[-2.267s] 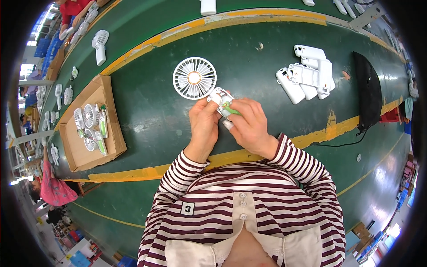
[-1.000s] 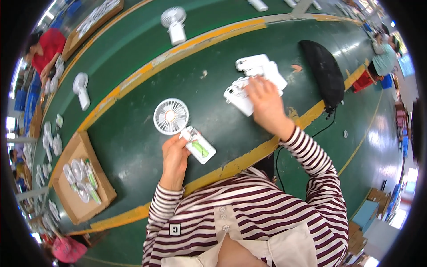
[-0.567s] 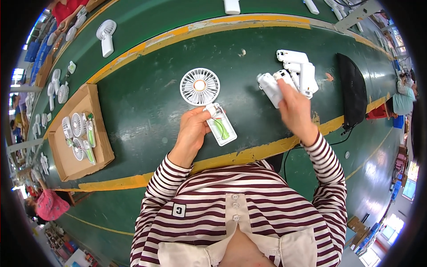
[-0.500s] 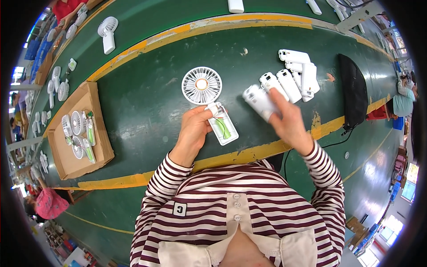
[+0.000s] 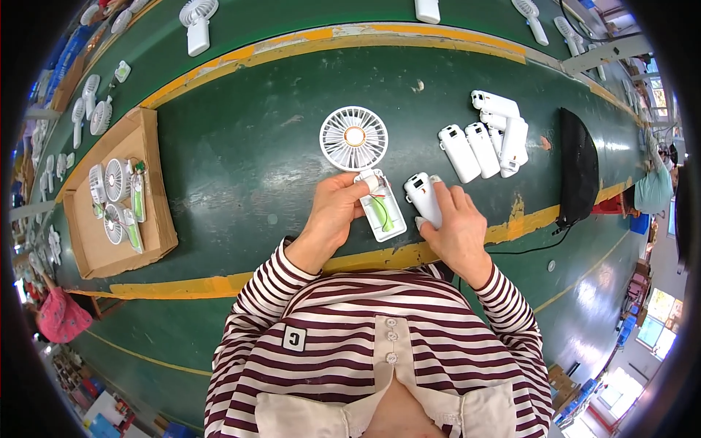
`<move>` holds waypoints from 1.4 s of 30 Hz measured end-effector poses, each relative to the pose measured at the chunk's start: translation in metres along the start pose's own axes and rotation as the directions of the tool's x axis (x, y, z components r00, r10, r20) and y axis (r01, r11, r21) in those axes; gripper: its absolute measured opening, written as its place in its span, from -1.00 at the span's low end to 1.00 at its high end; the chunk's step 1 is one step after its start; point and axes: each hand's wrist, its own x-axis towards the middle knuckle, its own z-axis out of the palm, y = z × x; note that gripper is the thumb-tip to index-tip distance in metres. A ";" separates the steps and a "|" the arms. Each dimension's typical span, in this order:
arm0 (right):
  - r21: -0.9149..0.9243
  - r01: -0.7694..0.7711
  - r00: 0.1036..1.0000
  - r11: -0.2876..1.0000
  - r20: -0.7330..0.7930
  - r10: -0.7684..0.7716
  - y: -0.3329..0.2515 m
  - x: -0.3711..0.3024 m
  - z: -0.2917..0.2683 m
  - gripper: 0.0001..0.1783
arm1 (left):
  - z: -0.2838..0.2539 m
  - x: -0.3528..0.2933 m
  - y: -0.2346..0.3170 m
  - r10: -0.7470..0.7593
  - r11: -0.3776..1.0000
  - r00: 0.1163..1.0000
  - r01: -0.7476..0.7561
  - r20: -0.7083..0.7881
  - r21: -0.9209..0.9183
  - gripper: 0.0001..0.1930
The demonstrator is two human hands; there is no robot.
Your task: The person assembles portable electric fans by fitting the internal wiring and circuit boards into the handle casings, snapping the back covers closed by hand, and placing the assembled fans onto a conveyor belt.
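Observation:
My left hand (image 5: 334, 210) grips a handheld fan by its opened white handle (image 5: 393, 225), fingers closed near the neck. Inside the handle lie a green battery (image 5: 381, 213) and thin wires. The round white fan head (image 5: 354, 139) points away from me, its orange-ringed hub facing up. Just right of it, my right hand (image 5: 458, 228) has its fingers around a white handle shell (image 5: 423, 198), with the thumb on the near side. The shell's lower end is partly covered by the hand. A small gap separates shell and fan handle.
Several more white handle shells (image 5: 482, 150) lie in a loose pile to the right, beside a black pouch (image 5: 578, 168). At left, a cardboard tray (image 5: 95, 255) holds opened fans. Beyond the yellow edging, more fans (image 5: 197, 29) lie on the far green surface.
My right hand has brought the white shell from near the pile leftward and closer to the fan. My left hand keeps its hold on the fan. The view has shifted slightly.

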 end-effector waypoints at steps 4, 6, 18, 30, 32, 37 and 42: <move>-0.019 0.105 0.977 0.994 -0.184 -0.107 -0.018 0.010 -0.014 -0.36 | 0.000 0.001 -0.001 0.006 1.000 1.000 -0.006 0.009 -0.019 -0.74; 0.048 0.150 0.969 0.988 -0.204 -0.137 -0.035 0.015 -0.023 -0.37 | 0.001 0.000 0.001 -0.007 0.997 1.000 0.006 -0.024 -0.077 -0.75; 0.023 0.238 0.967 0.971 -0.100 -0.234 -0.059 0.032 0.005 -0.46 | 0.000 -0.004 0.004 0.040 0.990 0.999 -0.035 0.027 -0.139 -0.69; -0.061 0.295 0.947 0.953 -0.117 -0.301 -0.052 0.032 0.020 -0.40 | 0.002 -0.002 0.001 0.040 0.997 0.999 -0.040 0.001 -0.061 -0.75; -0.067 0.305 0.944 0.950 -0.114 -0.311 -0.052 0.033 0.020 -0.42 | 0.002 -0.003 0.001 0.042 0.997 0.999 -0.041 0.010 -0.062 -0.75; -0.098 0.335 0.927 0.937 -0.142 -0.347 -0.053 0.033 0.022 -0.48 | 0.001 -0.001 0.003 -0.003 0.997 1.000 0.001 -0.020 -0.083 -0.72; -0.138 0.332 0.921 0.933 -0.167 -0.352 -0.053 0.032 0.025 -0.52 | 0.003 0.001 0.005 -0.020 0.999 0.999 0.018 -0.040 -0.045 -0.72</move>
